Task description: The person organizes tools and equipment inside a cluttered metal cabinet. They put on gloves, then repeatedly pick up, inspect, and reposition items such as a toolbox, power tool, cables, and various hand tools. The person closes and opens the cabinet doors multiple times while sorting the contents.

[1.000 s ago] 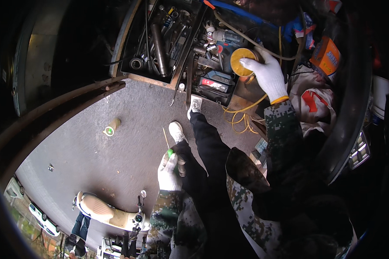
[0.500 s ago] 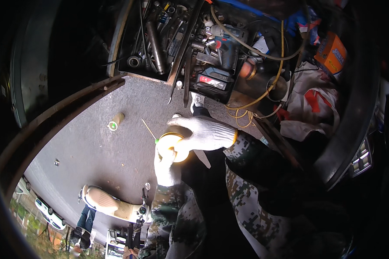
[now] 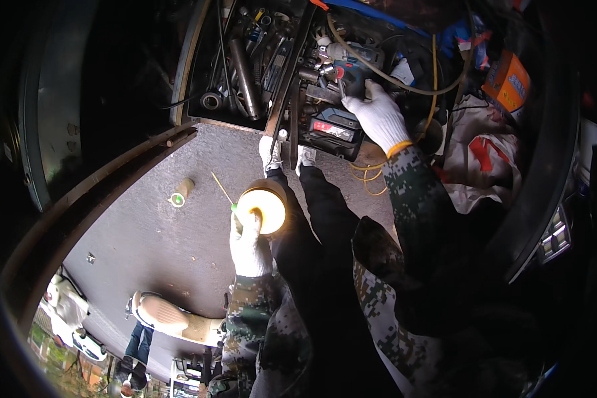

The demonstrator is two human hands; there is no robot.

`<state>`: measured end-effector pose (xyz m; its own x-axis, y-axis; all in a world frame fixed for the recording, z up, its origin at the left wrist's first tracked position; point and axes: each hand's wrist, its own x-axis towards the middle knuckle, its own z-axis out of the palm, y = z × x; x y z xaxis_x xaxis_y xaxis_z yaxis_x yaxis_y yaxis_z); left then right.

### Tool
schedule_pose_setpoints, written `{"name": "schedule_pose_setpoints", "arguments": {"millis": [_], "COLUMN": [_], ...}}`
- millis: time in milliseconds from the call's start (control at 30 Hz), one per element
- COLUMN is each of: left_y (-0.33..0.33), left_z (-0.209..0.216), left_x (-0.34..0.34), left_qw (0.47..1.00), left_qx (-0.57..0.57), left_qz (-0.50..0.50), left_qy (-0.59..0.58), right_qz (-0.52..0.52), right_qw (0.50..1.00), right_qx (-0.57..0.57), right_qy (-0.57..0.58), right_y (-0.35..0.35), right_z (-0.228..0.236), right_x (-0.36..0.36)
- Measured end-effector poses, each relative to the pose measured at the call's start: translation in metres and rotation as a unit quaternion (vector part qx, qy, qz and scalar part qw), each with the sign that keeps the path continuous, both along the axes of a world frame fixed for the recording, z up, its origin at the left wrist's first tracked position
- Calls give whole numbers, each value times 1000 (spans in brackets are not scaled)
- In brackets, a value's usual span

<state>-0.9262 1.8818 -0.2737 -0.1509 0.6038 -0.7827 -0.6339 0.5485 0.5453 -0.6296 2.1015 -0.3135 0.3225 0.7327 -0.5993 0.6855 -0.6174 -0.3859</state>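
- Beside the person's knee, above the grey floor (image 3: 146,239), the gloved left hand (image 3: 249,242) has its fingers wrapped round a round yellow spool (image 3: 264,209) and a thin green-tipped stick (image 3: 223,193).
- Reaching into the cluttered black metal toolbox (image 3: 272,66), the gloved right hand (image 3: 378,119) rests on a blue power drill (image 3: 351,69); whether its fingers grip it I cannot tell.
- Done, judging by this: spool fetched. Left: lifting the drill out.
- Half a second ago both hands met at the spool; now the right has gone to the toolbox.

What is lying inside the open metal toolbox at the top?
The toolbox holds dark metal tools: a thick steel bar, a round socket and wrenches. Whatever lies beneath them is covered.
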Motion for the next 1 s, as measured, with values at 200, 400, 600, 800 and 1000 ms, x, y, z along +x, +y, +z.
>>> {"name": "schedule_pose_setpoints", "arguments": {"millis": [200, 400, 600, 800, 1000], "left_y": [33, 122, 217, 245, 211], "left_z": [-2, -29, -77, -104, -65], "left_x": [-23, -58, -64, -70, -77], "left_qw": [995, 979, 952, 942, 945], "left_qx": [9, 42, 36, 44, 18], "left_qz": [-72, -130, -193, -178, -77], "left_qy": [73, 152, 234, 282, 319], "right_qz": [-66, -153, -248, -284, -256], "right_qw": [998, 967, 894, 792, 784], "right_qx": [0, 60, 25, -2, 34], "right_qy": [-2, 196, 373, 540, 565], "right_y": [11, 4, -73, -86, 0], "right_z": [-45, -33, 35, 48, -17], "right_x": [-3, -11, -19, -76, -157]}}
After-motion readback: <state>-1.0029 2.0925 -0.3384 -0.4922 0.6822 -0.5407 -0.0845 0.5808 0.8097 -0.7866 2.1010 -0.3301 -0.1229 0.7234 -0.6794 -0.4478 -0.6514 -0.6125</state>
